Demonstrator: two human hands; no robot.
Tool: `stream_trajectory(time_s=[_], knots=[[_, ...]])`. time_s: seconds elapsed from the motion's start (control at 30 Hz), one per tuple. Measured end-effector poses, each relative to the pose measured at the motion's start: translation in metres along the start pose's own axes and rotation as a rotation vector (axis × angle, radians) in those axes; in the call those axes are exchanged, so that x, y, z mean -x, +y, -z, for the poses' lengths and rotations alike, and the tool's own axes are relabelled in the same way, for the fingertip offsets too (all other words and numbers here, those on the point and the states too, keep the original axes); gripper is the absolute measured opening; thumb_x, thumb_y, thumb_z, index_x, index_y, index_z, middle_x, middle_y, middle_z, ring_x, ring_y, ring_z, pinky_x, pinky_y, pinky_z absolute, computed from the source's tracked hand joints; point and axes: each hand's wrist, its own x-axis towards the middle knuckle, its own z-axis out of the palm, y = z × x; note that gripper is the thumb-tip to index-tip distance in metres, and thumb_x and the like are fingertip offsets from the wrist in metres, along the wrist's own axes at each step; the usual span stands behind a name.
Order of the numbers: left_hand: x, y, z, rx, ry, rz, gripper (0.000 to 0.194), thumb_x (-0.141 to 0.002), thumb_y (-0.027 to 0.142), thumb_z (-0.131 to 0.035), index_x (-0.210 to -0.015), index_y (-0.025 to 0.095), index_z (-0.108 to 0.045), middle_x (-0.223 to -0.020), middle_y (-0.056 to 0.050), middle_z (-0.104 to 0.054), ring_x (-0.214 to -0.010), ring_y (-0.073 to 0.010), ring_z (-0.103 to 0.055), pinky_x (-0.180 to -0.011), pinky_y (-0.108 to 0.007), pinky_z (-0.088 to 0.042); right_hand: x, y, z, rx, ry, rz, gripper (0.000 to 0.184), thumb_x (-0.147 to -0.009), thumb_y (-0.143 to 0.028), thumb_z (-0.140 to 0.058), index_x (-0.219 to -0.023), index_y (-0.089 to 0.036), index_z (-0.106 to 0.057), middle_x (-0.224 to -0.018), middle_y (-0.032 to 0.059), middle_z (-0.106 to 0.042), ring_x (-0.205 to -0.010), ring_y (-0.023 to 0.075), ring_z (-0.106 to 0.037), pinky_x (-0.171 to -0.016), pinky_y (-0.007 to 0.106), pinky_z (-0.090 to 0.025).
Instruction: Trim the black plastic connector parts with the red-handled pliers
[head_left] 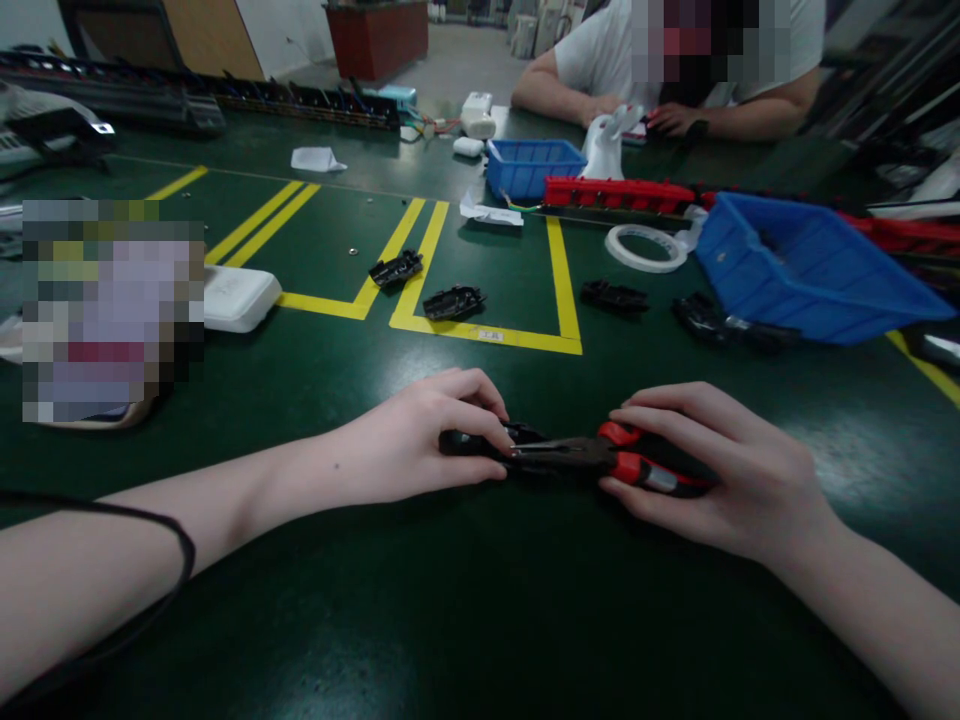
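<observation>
My left hand (457, 435) is closed on a small black plastic part (529, 434), keeping it low over the green table. Red-and-black pliers (577, 453) lie in my right hand (720, 470), its fingers wrapped round the handles. The plier jaws point left and meet the black part beside my left fingertips; whether they grip it I cannot tell. Beyond my hands, similar black parts lie on the table: one (454, 302) inside the yellow tape outline, one (397, 268) across its left strip, and another (614, 296) to its right.
A blue bin (817, 265) stands at the right, with black pieces (701, 318) before it and a tape roll (646, 248) beside it. A smaller blue bin (532, 168) is farther back. A phone (112, 320) and white box (240, 298) are left. A person (720, 110) sits opposite.
</observation>
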Motion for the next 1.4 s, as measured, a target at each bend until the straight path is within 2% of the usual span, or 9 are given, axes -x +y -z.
stream_trajectory(time_s=[0.4, 0.5, 0.63, 0.73, 0.87, 1.2, 1.4], knots=[[0.000, 0.000, 0.000, -0.024, -0.001, -0.014, 0.012, -0.090, 0.018, -0.071, -0.102, 0.020, -0.073, -0.114, -0.004, -0.060, -0.105, -0.0180, -0.059, -0.089, -0.031, -0.051, -0.002, -0.001, 0.000, 0.016, -0.030, 0.031, 0.034, -0.087, -0.041, -0.069, -0.111, -0.019, -0.059, -0.093, 0.0099, -0.067, -0.079, 0.0225, -0.064, -0.062, 0.036, -0.055], [0.002, 0.001, -0.001, -0.077, 0.006, -0.064, 0.019, -0.091, 0.017, -0.069, -0.110, 0.018, -0.069, -0.115, -0.005, -0.061, -0.105, -0.0186, -0.059, -0.090, -0.032, -0.052, 0.000, 0.000, -0.001, 0.024, -0.053, 0.034, 0.032, -0.088, -0.042, -0.066, -0.109, -0.019, -0.058, -0.093, 0.0103, -0.067, -0.079, 0.0227, -0.064, -0.063, 0.036, -0.055], [0.004, 0.003, -0.003, -0.267, 0.025, -0.175, 0.025, -0.094, 0.020, -0.065, -0.118, 0.017, -0.064, -0.126, -0.008, -0.061, -0.111, -0.0220, -0.058, -0.093, -0.037, -0.051, 0.001, 0.000, -0.001, 0.042, -0.065, 0.040, 0.032, -0.088, -0.043, -0.065, -0.108, -0.018, -0.058, -0.093, 0.0106, -0.066, -0.079, 0.0226, -0.064, -0.064, 0.036, -0.054], [0.004, 0.004, -0.004, -0.298, 0.044, -0.213, 0.020, -0.097, 0.022, -0.061, -0.116, 0.016, -0.064, -0.127, -0.009, -0.062, -0.112, -0.0219, -0.059, -0.095, -0.038, -0.050, 0.001, 0.000, -0.002, 0.047, -0.053, 0.048, 0.032, -0.088, -0.043, -0.064, -0.108, -0.018, -0.058, -0.093, 0.0106, -0.067, -0.078, 0.0222, -0.064, -0.064, 0.036, -0.054], [0.002, 0.004, -0.005, -0.269, 0.080, -0.208, 0.016, -0.101, 0.020, -0.053, -0.109, 0.015, -0.067, -0.117, -0.008, -0.065, -0.102, -0.0189, -0.062, -0.087, -0.034, -0.052, 0.000, 0.000, -0.002, 0.053, -0.048, 0.047, 0.033, -0.088, -0.043, -0.065, -0.107, -0.017, -0.059, -0.093, 0.0110, -0.067, -0.079, 0.0223, -0.065, -0.064, 0.035, -0.055], [0.000, 0.009, -0.010, -0.290, 0.122, -0.149, 0.010, -0.096, 0.019, -0.059, -0.094, 0.016, -0.069, -0.109, -0.006, -0.066, -0.097, -0.0192, -0.061, -0.082, -0.034, -0.054, -0.005, -0.004, 0.002, 0.067, -0.074, 0.040, 0.030, -0.087, -0.042, -0.064, -0.102, -0.015, -0.064, -0.091, 0.0119, -0.070, -0.077, 0.0227, -0.066, -0.063, 0.035, -0.056], [-0.002, 0.007, -0.011, -0.377, 0.109, -0.157, 0.008, -0.095, 0.019, -0.059, -0.095, 0.016, -0.067, -0.110, -0.006, -0.065, -0.096, -0.0201, -0.061, -0.081, -0.036, -0.054, -0.005, -0.005, 0.000, 0.117, -0.065, 0.033, 0.033, -0.087, -0.045, -0.064, -0.099, -0.014, -0.064, -0.090, 0.0122, -0.070, -0.076, 0.0229, -0.065, -0.064, 0.035, -0.054]])
